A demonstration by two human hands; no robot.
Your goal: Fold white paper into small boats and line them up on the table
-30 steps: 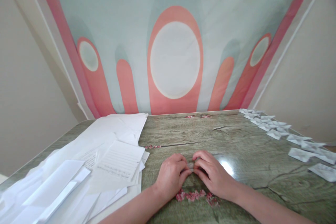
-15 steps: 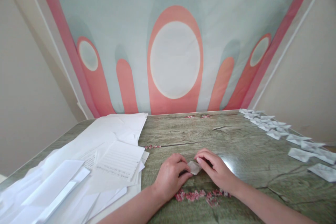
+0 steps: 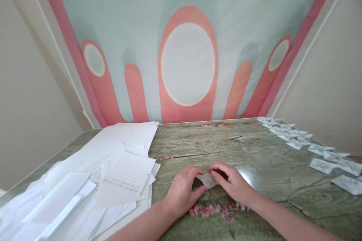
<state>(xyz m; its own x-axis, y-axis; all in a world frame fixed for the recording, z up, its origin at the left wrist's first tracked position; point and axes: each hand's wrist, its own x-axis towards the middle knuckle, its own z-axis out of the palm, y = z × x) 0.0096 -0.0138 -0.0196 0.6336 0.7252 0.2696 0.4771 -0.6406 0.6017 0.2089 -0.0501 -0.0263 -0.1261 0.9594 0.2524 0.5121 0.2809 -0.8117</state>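
A small folded piece of white paper (image 3: 207, 180) lies between my two hands, low over the wood-patterned table (image 3: 198, 143). My left hand (image 3: 185, 190) holds its left side, thumb below and fingers above. The thumb and fingers of my right hand (image 3: 233, 182) pinch the paper's upper right part. Part of the paper is hidden behind the fingers.
Loose white sheets (image 3: 127, 131) cover the table's left side, with a lined, written sheet (image 3: 130, 173) on top. Several folded paper pieces (image 3: 322, 149) run in rows along the right edge. Behind the table hangs a pale green and coral backdrop (image 3: 188, 64).
More of the paper shows between my hands, its left part now opened out toward my left fingers. My left fingers have lifted a little away from the thumb; my right hand is nearly unmoved.
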